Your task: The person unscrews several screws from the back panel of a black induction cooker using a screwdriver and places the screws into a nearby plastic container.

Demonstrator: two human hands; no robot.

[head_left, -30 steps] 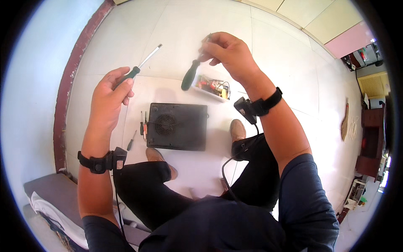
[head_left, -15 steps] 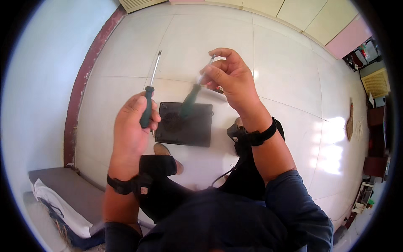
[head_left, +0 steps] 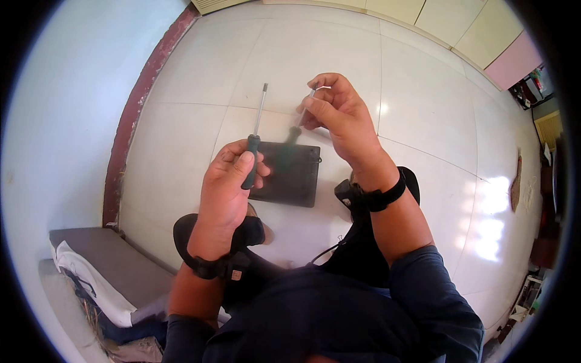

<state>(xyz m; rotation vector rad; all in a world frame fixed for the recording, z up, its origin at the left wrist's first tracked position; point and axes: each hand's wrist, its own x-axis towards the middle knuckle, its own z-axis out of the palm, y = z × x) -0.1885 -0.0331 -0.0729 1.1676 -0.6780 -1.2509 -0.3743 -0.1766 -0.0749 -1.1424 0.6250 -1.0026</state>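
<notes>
My left hand is closed round the dark green handle of a screwdriver, its metal shaft pointing up and away. To the right, my right hand pinches the shaft of a second screwdriver close to its tip. That one hangs handle down, and its green handle is smeared by motion. Beneath both hands a flat black device like a laptop lies on the pale floor. My left hand hides part of its left side.
Large pale tiles cover the floor. A grey cushioned bench with a white cloth is at lower left. Cream cabinets line the far side. My knees flank the black device, with a foot beside it.
My left hand has moved right with its screwdriver, closer to my right hand. The screwdriver in my right hand has swung, its handle now blurred. The view has shifted slightly.
</notes>
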